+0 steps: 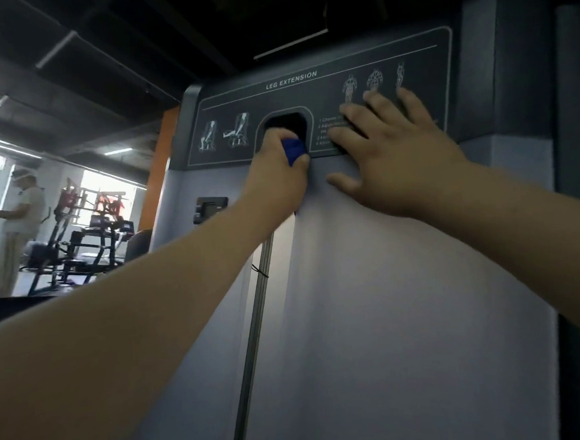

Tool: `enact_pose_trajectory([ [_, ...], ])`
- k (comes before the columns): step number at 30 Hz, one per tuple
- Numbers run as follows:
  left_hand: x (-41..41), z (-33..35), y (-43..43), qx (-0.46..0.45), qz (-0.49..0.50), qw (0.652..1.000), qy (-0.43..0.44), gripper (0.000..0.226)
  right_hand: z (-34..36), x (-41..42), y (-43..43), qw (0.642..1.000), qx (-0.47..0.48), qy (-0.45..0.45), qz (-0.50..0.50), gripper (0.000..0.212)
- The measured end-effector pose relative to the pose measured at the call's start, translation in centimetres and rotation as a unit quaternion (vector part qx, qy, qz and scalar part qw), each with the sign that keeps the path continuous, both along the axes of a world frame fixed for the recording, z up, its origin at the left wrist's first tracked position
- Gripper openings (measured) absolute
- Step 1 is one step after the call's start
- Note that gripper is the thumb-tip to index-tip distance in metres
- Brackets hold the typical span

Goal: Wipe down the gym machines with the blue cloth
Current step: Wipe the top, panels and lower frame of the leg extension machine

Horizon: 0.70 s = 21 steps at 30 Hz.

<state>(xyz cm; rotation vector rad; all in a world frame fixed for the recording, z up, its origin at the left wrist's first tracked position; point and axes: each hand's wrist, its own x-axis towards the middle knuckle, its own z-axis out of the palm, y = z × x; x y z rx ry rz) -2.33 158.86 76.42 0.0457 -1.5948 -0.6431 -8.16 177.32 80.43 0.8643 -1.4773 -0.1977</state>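
Observation:
A tall grey leg extension machine fills the view, with a dark instruction panel across its top. My left hand grips the bunched blue cloth and holds it at the lower edge of the dark rounded opening in that panel. Only a small fold of the cloth shows between my fingers. My right hand rests flat with spread fingers on the panel's right side, covering part of the printed text.
A vertical metal rail runs down the shroud below my left hand. A small black display sits on the machine's left. At far left a person stands among other gym machines near bright windows.

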Motion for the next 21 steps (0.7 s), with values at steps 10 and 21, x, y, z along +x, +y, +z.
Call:
enact_pose_trajectory([
  [10, -0.1, 6.3, 0.7, 0.083, -0.064, 0.992, 0.067, 0.037, 0.0, -0.1, 0.0, 1.0, -0.003, 0.012, 0.009, 0.079],
  [21, 0.4, 2.9, 0.3, -0.016, 0.003, 0.998, 0.056, 0.029, -0.1, 0.0, -0.4, 1.0, -0.012, -0.001, 0.02, 0.075],
])
